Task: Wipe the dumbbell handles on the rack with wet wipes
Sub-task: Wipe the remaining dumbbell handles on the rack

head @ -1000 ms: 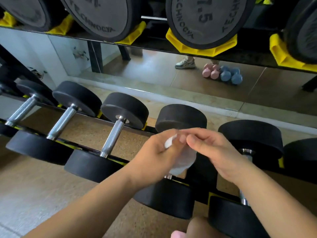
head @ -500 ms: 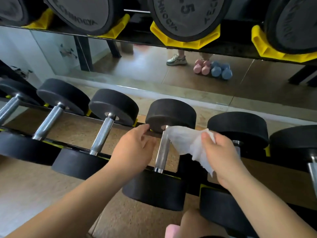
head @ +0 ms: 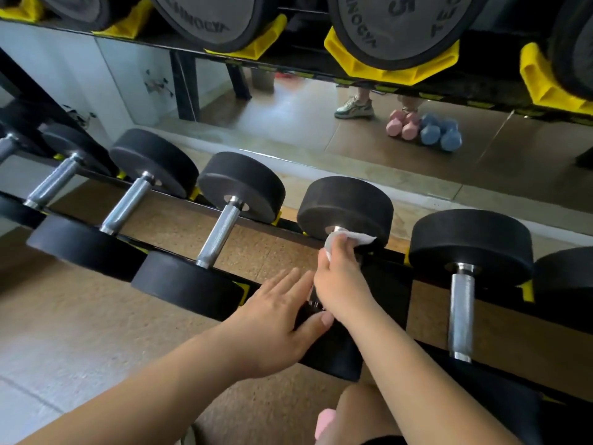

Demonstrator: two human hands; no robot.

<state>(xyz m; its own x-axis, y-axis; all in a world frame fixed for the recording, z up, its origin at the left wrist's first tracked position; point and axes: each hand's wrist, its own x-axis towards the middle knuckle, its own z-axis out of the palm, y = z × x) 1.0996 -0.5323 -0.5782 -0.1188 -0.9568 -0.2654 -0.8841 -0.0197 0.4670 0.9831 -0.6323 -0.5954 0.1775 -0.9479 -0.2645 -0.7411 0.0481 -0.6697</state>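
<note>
A row of black dumbbells with steel handles lies across the lower rack (head: 288,234). My right hand (head: 341,277) grips the handle of the middle dumbbell (head: 346,202) through a white wet wipe (head: 351,237), up against its far head, so most of that handle is hidden. My left hand (head: 272,319) lies with straight fingers on the near head of the same dumbbell, thumb pressed on its top. Bare handles show on the dumbbell to the left (head: 221,232) and the one to the right (head: 461,313).
An upper shelf of large dumbbells in yellow cradles (head: 391,64) overhangs the row. Behind the rack a mirror shows a shoe and small pink and blue dumbbells (head: 423,130). Cork-coloured floor lies below, and my knee (head: 356,412) is at the bottom edge.
My right hand has carried the wipe onto the middle handle and closed round it. My left hand has dropped from the handle onto the near head. The view has shifted left.
</note>
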